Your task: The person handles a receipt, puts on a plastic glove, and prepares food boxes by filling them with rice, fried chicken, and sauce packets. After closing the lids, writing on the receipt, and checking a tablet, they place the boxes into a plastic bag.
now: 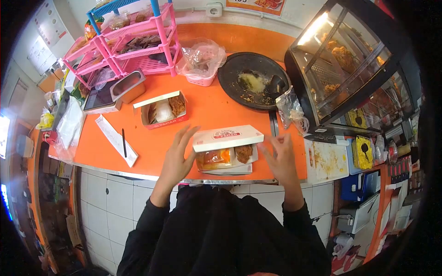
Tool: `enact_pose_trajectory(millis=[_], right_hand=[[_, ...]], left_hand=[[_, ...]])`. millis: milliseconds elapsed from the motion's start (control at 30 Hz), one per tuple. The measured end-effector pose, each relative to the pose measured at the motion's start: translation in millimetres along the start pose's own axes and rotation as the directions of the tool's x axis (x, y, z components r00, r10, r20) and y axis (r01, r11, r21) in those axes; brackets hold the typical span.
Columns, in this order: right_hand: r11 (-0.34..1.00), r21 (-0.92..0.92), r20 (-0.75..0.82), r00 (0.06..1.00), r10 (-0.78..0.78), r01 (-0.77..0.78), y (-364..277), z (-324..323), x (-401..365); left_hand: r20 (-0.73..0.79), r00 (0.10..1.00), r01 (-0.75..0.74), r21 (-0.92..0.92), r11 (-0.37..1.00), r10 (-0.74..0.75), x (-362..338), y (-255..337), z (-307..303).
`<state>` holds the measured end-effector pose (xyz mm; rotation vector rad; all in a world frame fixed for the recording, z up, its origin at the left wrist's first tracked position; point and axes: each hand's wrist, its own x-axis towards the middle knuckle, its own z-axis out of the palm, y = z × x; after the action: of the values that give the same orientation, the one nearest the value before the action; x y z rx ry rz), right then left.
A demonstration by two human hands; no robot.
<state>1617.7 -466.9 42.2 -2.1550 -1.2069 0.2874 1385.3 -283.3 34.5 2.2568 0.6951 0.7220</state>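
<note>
A cardboard meal box (pixel 228 136) lies in front of me near the counter's front edge, its printed white lid tilted partly down. Under the lid show a clear packet with orange contents (pixel 215 159) and a piece of fried chicken (pixel 243 153). My left hand (pixel 178 155) is at the box's left side, fingers spread and holding nothing. At the right end, my right hand (pixel 280 158) is open too, its fingertips close to the lid's corner. Farther back stands a second meal box (pixel 155 120) with its lid up, holding wrapped rice (pixel 164 111) and fried chicken (pixel 177 105).
Back right on the orange counter is a large black stone mortar (pixel 230 87), beside a lit glass display case (pixel 343 60). Pink racks (pixel 138 56) and a steel pan (pixel 128 87) stand at the left. A pen (pixel 124 141) lies on a paper strip (pixel 110 135).
</note>
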Motion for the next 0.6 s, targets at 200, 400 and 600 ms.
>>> enact_pose_trajectory(millis=[200,400,600], right_hand=[[0.832,0.53,0.144,0.949,-0.279,0.164,22.2,11.0,29.5],[0.673,0.732,0.376,0.887,-0.267,-0.107,20.6,7.7,25.0],[0.722,0.652,0.494,0.852,-0.172,-0.232,5.6,-11.7,32.0]], left_hand=[[0.282,0.959,0.099,-0.211,0.972,-0.036,-3.9,-29.4,9.7],[0.373,0.924,0.271,-0.469,0.841,-0.09,-16.9,-21.4,13.9],[0.469,0.83,0.536,-0.516,0.669,-0.303,4.3,1.5,-7.0]])
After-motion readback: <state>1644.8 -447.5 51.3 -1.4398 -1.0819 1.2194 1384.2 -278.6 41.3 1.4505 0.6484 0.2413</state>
